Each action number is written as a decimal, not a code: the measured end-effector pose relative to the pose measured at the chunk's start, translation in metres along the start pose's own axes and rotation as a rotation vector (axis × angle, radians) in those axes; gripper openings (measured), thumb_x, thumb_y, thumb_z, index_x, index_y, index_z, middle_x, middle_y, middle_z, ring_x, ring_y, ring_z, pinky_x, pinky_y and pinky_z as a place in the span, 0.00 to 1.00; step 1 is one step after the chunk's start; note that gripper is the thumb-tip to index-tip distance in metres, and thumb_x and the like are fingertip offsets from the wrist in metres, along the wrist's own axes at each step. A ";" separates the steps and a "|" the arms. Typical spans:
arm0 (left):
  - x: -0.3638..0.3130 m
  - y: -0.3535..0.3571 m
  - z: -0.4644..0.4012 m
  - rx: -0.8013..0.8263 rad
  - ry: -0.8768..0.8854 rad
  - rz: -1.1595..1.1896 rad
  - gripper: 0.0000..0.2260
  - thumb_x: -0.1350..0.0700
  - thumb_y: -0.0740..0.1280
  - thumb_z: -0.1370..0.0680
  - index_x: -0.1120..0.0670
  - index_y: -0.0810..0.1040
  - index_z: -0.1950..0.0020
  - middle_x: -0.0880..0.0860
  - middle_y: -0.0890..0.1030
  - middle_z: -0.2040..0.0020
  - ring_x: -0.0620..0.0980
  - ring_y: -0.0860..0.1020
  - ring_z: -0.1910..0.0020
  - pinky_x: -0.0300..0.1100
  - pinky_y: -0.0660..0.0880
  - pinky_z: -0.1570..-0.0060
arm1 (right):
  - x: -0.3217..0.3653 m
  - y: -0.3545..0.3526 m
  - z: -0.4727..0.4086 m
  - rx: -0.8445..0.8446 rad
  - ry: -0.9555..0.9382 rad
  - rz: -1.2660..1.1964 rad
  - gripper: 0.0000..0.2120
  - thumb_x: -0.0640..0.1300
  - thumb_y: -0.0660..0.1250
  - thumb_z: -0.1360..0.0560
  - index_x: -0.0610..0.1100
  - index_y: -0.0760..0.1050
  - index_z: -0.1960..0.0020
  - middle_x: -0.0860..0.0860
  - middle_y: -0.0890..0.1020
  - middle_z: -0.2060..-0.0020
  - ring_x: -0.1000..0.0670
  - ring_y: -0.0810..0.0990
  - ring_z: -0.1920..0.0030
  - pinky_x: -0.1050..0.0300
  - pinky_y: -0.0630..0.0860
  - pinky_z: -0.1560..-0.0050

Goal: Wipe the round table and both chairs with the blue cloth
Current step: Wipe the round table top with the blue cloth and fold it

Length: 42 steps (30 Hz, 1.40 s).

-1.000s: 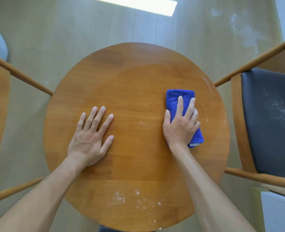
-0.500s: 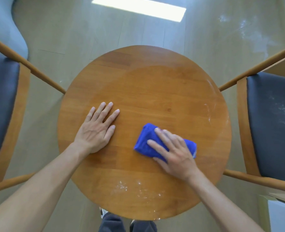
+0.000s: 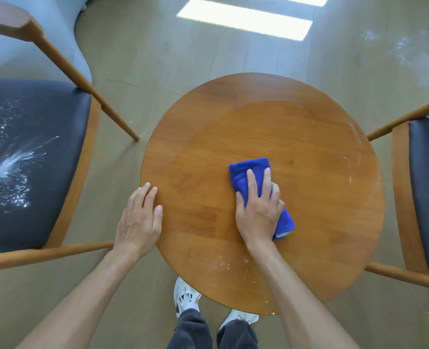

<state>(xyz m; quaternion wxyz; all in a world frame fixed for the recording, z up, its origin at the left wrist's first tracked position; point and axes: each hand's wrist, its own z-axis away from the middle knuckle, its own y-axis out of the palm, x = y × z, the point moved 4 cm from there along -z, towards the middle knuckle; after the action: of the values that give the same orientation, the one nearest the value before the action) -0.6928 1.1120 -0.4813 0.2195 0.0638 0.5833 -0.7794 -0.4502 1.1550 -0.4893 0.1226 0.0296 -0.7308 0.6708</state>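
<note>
Round counter [image 3: 309, 137] mostly wiped; white specks remain at near and right rim. Right hand [image 3: 258, 212] presses blue cloth [image 3: 248, 167] flat mid-counter, fingers straight. Left hand [image 3: 137, 220] flat on left rim, fingers together. Left chair [image 3: 32, 147] seat spattered, unwiped; right chair [image 3: 427, 187] apparently pending.

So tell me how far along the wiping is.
Partly done. Most of the table looks clean, but white specks remain near its front edge and right rim. In hand: the right hand presses the cloth flat on the tabletop while the left hand rests at the table's left edge. Left: the left chair has white splatter on its seat; the right chair is only partly in view.
</note>
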 end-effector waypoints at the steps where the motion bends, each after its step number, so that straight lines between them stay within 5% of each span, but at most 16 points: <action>1: 0.002 0.000 0.000 0.003 0.000 0.029 0.20 0.54 0.56 0.18 0.58 0.65 0.26 0.53 0.61 0.24 0.52 0.57 0.25 0.50 0.58 0.28 | 0.024 0.004 0.006 0.017 -0.085 -0.032 0.26 0.49 0.72 0.27 0.47 0.74 0.31 0.41 0.69 0.29 0.38 0.76 0.38 0.44 0.74 0.47; 5: 0.001 -0.005 -0.004 -0.014 -0.013 0.128 0.20 0.59 0.57 0.18 0.59 0.66 0.26 0.55 0.64 0.25 0.53 0.59 0.25 0.47 0.55 0.27 | 0.078 0.013 0.045 0.129 -0.519 -0.155 0.25 0.49 0.72 0.30 0.50 0.75 0.33 0.43 0.71 0.29 0.40 0.76 0.37 0.46 0.75 0.42; 11: -0.022 -0.009 -0.004 -0.007 0.036 0.016 0.18 0.64 0.60 0.23 0.59 0.72 0.33 0.55 0.73 0.34 0.56 0.68 0.36 0.47 0.65 0.38 | 0.020 -0.001 0.049 0.204 -0.875 -0.036 0.26 0.50 0.72 0.29 0.53 0.73 0.31 0.46 0.68 0.27 0.42 0.72 0.31 0.46 0.72 0.36; 22: -0.086 0.018 -0.001 0.180 0.213 0.011 0.17 0.55 0.58 0.19 0.52 0.67 0.30 0.48 0.70 0.37 0.48 0.66 0.37 0.43 0.67 0.38 | -0.084 -0.033 0.043 0.092 -0.447 0.096 0.25 0.49 0.74 0.29 0.50 0.75 0.32 0.41 0.72 0.30 0.37 0.76 0.38 0.40 0.73 0.42; 25: -0.076 0.012 -0.007 0.145 0.210 -0.050 0.17 0.56 0.58 0.20 0.52 0.68 0.31 0.49 0.69 0.35 0.49 0.65 0.35 0.44 0.65 0.38 | -0.110 -0.041 0.037 0.059 -0.046 0.089 0.27 0.49 0.74 0.28 0.48 0.73 0.31 0.39 0.72 0.32 0.34 0.75 0.41 0.38 0.74 0.48; 28: -0.055 0.005 -0.011 0.094 0.140 -0.096 0.17 0.57 0.58 0.20 0.53 0.70 0.31 0.51 0.65 0.29 0.51 0.60 0.29 0.47 0.61 0.34 | -0.126 -0.040 0.058 0.046 0.375 0.034 0.28 0.51 0.69 0.25 0.49 0.68 0.27 0.40 0.67 0.30 0.33 0.70 0.39 0.36 0.70 0.45; 31: -0.040 0.005 -0.009 0.118 0.079 -0.038 0.17 0.58 0.58 0.20 0.54 0.70 0.31 0.52 0.62 0.25 0.51 0.56 0.26 0.49 0.60 0.30 | -0.102 -0.032 0.100 -0.016 0.581 -0.016 0.28 0.51 0.69 0.24 0.49 0.67 0.27 0.38 0.66 0.30 0.32 0.69 0.40 0.36 0.67 0.43; 34: -0.031 0.008 -0.004 0.152 0.075 0.057 0.17 0.58 0.56 0.19 0.54 0.70 0.31 0.50 0.61 0.25 0.49 0.54 0.25 0.49 0.58 0.27 | -0.045 -0.020 0.138 -0.031 0.609 -0.051 0.25 0.50 0.70 0.25 0.46 0.71 0.29 0.35 0.70 0.34 0.31 0.72 0.43 0.36 0.70 0.47; 37: -0.027 0.006 -0.006 0.149 0.072 0.143 0.17 0.58 0.55 0.18 0.54 0.71 0.31 0.49 0.63 0.25 0.48 0.55 0.25 0.47 0.55 0.27 | 0.027 -0.006 0.153 0.140 0.532 -0.128 0.26 0.55 0.63 0.26 0.46 0.73 0.30 0.35 0.72 0.34 0.33 0.74 0.44 0.39 0.73 0.51; 42: -0.032 -0.003 -0.005 0.076 0.137 0.164 0.18 0.61 0.57 0.19 0.57 0.69 0.29 0.54 0.66 0.27 0.52 0.60 0.27 0.47 0.58 0.28 | 0.106 0.003 0.131 0.251 0.045 -0.197 0.28 0.59 0.67 0.29 0.53 0.73 0.31 0.40 0.73 0.33 0.39 0.77 0.42 0.45 0.76 0.47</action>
<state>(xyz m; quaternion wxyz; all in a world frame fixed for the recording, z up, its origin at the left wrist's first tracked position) -0.6660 1.1264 -0.4688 0.2397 0.1725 0.5599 -0.7741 -0.5720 1.0384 -0.4782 0.1995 0.1010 -0.6317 0.7422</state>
